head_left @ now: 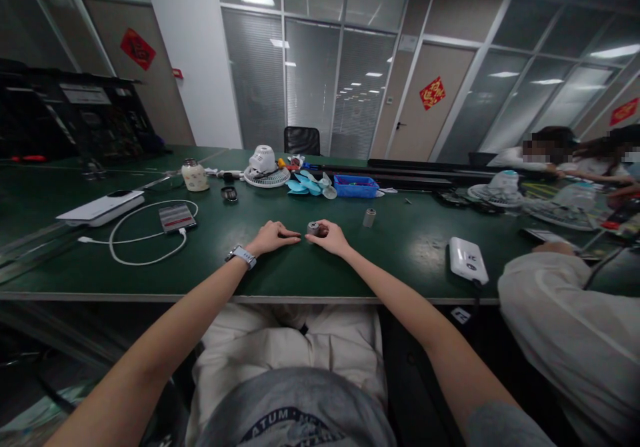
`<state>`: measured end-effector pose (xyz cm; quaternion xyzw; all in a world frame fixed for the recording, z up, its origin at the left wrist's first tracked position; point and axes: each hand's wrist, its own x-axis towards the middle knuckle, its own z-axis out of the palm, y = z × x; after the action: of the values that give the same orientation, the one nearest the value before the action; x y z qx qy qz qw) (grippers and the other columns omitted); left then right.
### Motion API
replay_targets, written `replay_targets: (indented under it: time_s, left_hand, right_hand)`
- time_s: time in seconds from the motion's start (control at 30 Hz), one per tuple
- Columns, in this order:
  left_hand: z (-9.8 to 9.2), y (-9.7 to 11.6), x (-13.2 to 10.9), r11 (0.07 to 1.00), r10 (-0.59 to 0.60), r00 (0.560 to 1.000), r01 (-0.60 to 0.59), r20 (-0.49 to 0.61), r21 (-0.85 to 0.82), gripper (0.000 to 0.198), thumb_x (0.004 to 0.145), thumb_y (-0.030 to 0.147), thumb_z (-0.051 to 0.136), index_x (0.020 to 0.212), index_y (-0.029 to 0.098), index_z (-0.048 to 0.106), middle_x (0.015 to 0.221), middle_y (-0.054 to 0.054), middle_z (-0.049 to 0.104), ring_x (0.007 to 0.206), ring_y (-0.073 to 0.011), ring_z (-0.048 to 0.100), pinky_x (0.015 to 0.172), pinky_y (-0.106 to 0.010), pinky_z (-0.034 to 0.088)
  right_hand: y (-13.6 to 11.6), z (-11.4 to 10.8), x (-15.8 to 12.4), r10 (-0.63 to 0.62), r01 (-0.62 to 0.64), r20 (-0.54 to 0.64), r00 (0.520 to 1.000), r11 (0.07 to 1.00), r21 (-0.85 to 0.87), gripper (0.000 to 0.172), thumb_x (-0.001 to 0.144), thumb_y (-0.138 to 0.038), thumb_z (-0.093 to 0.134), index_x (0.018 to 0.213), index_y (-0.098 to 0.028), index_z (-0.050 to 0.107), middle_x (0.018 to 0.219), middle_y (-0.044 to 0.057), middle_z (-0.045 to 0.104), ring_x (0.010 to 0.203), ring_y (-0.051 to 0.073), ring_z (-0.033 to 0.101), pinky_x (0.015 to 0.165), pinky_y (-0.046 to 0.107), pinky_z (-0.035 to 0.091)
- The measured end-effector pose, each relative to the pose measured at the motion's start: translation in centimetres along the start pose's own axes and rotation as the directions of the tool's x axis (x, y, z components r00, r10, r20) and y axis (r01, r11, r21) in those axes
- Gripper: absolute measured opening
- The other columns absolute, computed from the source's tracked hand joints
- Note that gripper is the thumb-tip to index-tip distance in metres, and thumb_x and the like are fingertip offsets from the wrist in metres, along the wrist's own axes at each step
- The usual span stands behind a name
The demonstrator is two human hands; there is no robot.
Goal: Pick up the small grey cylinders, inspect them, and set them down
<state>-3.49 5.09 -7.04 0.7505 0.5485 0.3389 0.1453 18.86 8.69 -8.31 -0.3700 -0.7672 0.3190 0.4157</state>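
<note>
Here, right fingers clamp the gray cylinder (left fingers together, just beside).

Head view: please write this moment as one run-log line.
right hand: holds gray cylinder; left hand: near it; second cylinder: upright on green table; blue basket: farther back

A big green table holds many things. A blue basket and a white fan part sit far back, a small gray can stands near the middle, and a white cord lies on the left
</note>
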Motion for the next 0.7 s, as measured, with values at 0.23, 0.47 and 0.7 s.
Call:
replay_targets:
  time_s: [0.23, 0.47, 0.7]
  left_hand:
    - [-0.2, 0.1, 0.0, 0.988, -0.148, 0.979, 0.140, -0.138, -0.066, 0.063, 0.080, 0.068, 0.044, 0.112, 0.020, 0.070, 0.082, -0.005, 0.070, 0.071, -0.0188, 0.059, 0.063, -0.027, 0.040]
    - [-0.5, 0.0, 0.0, 0.965, -0.229, 0.958, 0.200, -0.171, -0.172, 0.063, 0.083, 0.067, 0.039, 0.105, 0.018, 0.071, 0.078, -0.005, 0.065, 0.070, -0.0175, 0.059, 0.062, -0.026, 0.043]
    - [-0.7, 0.4, 0.0, 0.956, -0.260, 0.951, 0.228, -0.166, -0.187, 0.059, 0.082, 0.064, 0.042, 0.102, 0.017, 0.071, 0.078, -0.005, 0.065, 0.064, -0.0160, 0.057, 0.059, -0.025, 0.043]
  right_hand:
    - [-0.5, -0.4, -0.3, 0.008, -0.013, 0.067, 0.998, 0.997, 0.077, 0.047, 0.062, -0.031, 0.081, 0.102, -0.015, 0.062, 0.094, 0.007, 0.072, 0.084, 0.018, 0.068, 0.081, 0.033, 0.054]
    - [0.4, -6.0, 0.3, 0.036, -0.067, 0.309, 0.950, 0.994, 0.090, 0.048, 0.057, -0.027, 0.084, 0.100, -0.014, 0.065, 0.098, 0.008, 0.072, 0.093, 0.019, 0.067, 0.092, 0.037, 0.049]
    - [4.4, -14.5, -0.9, 0.248, -0.248, 0.071, 0.966, 0.969, -0.010, 0.038, 0.054, -0.017, 0.081, 0.090, -0.014, 0.066, 0.090, 0.006, 0.072, 0.085, 0.018, 0.067, 0.087, 0.035, 0.051]
